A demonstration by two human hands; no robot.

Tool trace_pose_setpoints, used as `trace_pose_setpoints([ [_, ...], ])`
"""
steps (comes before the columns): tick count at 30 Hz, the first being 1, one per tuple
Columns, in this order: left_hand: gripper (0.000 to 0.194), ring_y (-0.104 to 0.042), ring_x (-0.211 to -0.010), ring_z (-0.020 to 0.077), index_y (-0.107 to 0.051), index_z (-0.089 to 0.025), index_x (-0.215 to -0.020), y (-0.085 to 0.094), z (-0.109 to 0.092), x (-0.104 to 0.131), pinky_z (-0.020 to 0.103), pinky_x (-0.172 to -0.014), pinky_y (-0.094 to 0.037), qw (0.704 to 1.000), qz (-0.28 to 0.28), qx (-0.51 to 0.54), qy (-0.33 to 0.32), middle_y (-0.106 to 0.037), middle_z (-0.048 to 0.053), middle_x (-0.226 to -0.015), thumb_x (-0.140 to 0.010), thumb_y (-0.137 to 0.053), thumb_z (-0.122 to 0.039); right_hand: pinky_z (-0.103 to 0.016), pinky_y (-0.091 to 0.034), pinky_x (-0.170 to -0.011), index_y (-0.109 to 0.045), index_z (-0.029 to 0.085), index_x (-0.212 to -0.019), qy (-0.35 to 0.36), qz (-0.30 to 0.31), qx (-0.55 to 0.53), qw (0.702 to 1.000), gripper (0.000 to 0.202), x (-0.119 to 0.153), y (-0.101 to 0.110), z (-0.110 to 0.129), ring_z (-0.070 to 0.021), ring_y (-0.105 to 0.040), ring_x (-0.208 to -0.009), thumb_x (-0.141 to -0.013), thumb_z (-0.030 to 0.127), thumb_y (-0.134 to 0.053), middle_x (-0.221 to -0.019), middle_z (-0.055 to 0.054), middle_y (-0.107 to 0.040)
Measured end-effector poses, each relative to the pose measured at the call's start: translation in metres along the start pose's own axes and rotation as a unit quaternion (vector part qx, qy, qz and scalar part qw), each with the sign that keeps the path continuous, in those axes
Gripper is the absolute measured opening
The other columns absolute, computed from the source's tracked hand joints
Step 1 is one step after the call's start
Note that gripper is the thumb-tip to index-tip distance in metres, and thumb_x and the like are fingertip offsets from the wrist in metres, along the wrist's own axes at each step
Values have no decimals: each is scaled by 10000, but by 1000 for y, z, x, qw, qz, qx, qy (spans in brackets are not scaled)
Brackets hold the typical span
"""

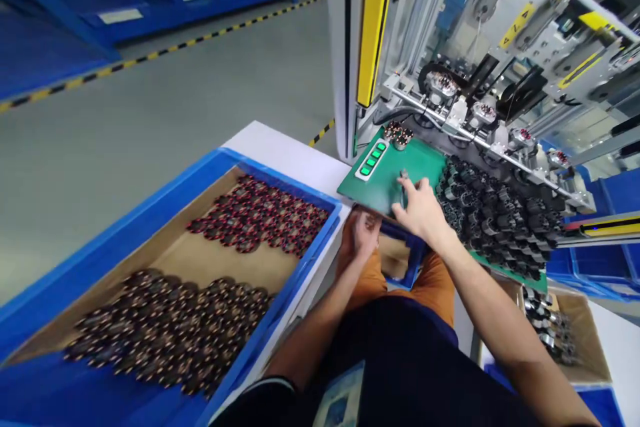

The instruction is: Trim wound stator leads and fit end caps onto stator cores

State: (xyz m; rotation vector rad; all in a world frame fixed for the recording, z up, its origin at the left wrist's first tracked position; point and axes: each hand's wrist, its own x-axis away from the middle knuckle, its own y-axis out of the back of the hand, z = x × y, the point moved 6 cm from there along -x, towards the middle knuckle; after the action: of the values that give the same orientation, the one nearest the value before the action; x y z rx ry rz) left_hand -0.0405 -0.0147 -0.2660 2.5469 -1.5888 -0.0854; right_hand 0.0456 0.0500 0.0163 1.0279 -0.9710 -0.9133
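My right hand (421, 210) is over the green mat (385, 177), its thumb and forefinger apart. A small greyish object (404, 174) lies at the forefinger's tip, too blurred to name. Below the mat's front edge, my left hand (367, 232) is closed with its fingers curled; a small brownish thing seems to be in it, partly hidden. Several round copper-wound motor stators (401, 137) sit at the mat's far corner, beside a white strip with green-lit squares (373, 160). Many dark metal motor housings (495, 220) stand packed to the right of my right hand.
On the left, a blue tray (220, 155) lined with cardboard bears red-rimmed stators (265, 213) and copper-coloured ones (175, 320). A machine frame with a yellow post (376, 27) and a rail of fixtures (485, 140) rises behind the mat. A carton (593, 340) with metal parts stands at lower right.
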Motion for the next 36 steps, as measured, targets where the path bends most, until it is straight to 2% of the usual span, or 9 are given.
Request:
trace_pose_setpoints([
  [4, 376, -789, -1038, 213, -754, -154, -1366, 16, 34, 80, 396, -919, -726, 997, 74, 2, 23, -787, 96, -1254, -1166, -788, -471, -630, -645, -1214, -693, 172, -1602, -59, -26, 65, 996, 540, -27, -14, -3, -401, -691, -1487, -1120, 391, -798, -1634, -209, -659],
  [6, 375, -789, -1037, 213, -755, -153, -1360, 19, 41, 103, 398, -922, -725, 994, 107, 2, 23, -787, 94, -1248, -1164, -790, -471, -605, -665, -1194, -720, 194, -1542, -64, -42, 88, 993, 508, -34, -20, 0, -355, -726, -1446, -1125, 466, -822, -1611, -157, -707],
  [13, 365, -794, -1119, 234, -764, -165, -1369, 18, 44, 102, 439, -999, -726, 978, 201, -54, -15, -790, 110, -1316, -1163, -790, -465, -572, -653, -1188, -674, 140, -1591, -2, -68, 66, 995, 507, -37, -17, 2, -267, -757, -1362, -1180, 425, -763, -1635, -184, -687],
  [18, 356, -790, -1158, 243, -768, -173, -1372, 14, 39, 106, 455, -1033, -722, 963, 242, -106, -46, -786, 116, -1349, -1162, -791, -460, -706, -498, -1373, -674, 177, -1671, 150, -52, -34, 987, 604, 15, -2, -9, -407, -620, -1592, -1164, 495, -755, -1704, -225, -642],
  [21, 355, -791, -1165, 245, -766, -172, -1377, 16, 37, 110, 458, -1036, -722, 962, 238, -128, -47, -786, 117, -1353, -1165, -787, -456, -542, -609, -1289, -742, 258, -1635, 249, 28, -127, 960, 560, 76, -16, -29, -334, -748, -1415, -1172, 571, -714, -1517, -155, -775],
  [24, 354, -794, -1142, 240, -765, -167, -1374, 19, 34, 112, 449, -1019, -725, 960, 233, -150, -44, -789, 113, -1333, -1166, -788, -453, -434, -708, -1083, -795, 290, -1561, 252, 106, -201, 941, 488, 135, -58, -77, -266, -847, -1146, -1189, 584, -681, -1256, -97, -863],
  [29, 346, -794, -1141, 238, -768, -167, -1365, 20, 20, 123, 450, -1025, -723, 949, 247, -189, -53, -790, 111, -1330, -1166, -787, -449, -464, -734, -1047, -809, 232, -1488, 122, 137, -281, 942, 579, 204, -161, -198, -280, -873, -1075, -1155, 687, -680, -1292, -148, -886],
  [32, 338, -790, -1172, 246, -771, -172, -1359, 18, 9, 131, 464, -1052, -717, 941, 256, -214, -61, -788, 115, -1347, -1167, -785, -449, -491, -734, -1059, -799, 214, -1432, 20, 165, -321, 932, 496, 233, -226, -263, -266, -853, -1116, -1147, 618, -753, -1327, -135, -859],
  [36, 326, -787, -1174, 246, -775, -174, -1341, 20, -2, 134, 465, -1057, -713, 932, 268, -234, -70, -789, 113, -1339, -1168, -782, -450, -484, -726, -1054, -774, 191, -1413, -106, 200, -363, 904, 385, 244, -298, -314, -262, -808, -1207, -1147, 467, -810, -1413, -109, -799],
])
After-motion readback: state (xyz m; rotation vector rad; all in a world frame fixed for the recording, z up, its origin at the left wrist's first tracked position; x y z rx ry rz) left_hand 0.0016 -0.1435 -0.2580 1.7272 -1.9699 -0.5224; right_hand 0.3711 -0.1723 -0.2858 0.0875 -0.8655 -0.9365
